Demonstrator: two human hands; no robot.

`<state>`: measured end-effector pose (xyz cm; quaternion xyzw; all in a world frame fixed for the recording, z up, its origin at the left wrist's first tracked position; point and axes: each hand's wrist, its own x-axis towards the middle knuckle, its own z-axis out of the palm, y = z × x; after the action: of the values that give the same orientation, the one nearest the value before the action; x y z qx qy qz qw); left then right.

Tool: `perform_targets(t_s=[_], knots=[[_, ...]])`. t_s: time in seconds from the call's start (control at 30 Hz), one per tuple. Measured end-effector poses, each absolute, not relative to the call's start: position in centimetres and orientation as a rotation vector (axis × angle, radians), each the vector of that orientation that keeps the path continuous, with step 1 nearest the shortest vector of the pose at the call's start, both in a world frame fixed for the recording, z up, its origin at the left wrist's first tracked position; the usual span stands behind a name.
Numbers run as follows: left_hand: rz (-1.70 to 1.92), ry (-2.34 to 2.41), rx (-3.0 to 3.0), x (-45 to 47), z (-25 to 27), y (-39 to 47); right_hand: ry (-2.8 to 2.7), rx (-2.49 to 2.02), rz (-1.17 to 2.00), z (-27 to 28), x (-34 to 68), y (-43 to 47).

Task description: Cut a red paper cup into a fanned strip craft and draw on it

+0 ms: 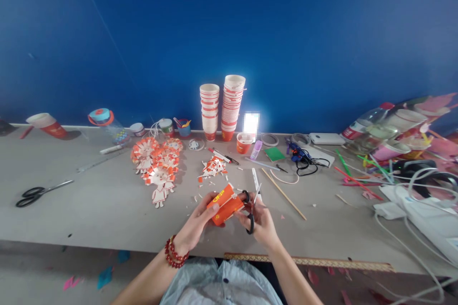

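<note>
Pale shirt point(222, 283) fills the bottom centre, chopped off by the lower edge of the frame. Just above it, in the lower middle, the person's left hand point(198, 221) is about half curled around an orange paper cup point(222, 212), thumb on the near face and the other fingers mostly tucked behind, probably to steady thin card without crushing it. Their right hand point(264, 226) is loosely closed with scissors point(256, 194) hooked on its fingers. Blades tilt up and right, away from the cup, which looks like a handy way to hang on to them while the fingertips stay near the cup's right edge. Can't tell if those fingertips actually pinch it.

Orange-and-white scraps point(214, 167) sit mid-frame, near the hands. 2 tall cup stacks point(210, 114) stand upright by the blue wall point(143, 33), presumably to save table space.

Left of centre, paper figures point(159, 178) overlap too much to count. Whatever's behind the bright pixelated patch point(251, 124) is anyone's guess, and the bottle point(352, 128) at far right is half lost in clutter.
</note>
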<state>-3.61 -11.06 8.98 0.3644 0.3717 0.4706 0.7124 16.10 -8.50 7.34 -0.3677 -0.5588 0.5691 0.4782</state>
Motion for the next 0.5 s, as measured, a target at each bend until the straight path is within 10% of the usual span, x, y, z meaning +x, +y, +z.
perform_targets(t_s=[0.5], knots=[[1.220, 0.532, 0.842, -3.4, 8.2, -11.2, -1.324, -0.844, 1.307, 10.2, 17.1, -9.7]])
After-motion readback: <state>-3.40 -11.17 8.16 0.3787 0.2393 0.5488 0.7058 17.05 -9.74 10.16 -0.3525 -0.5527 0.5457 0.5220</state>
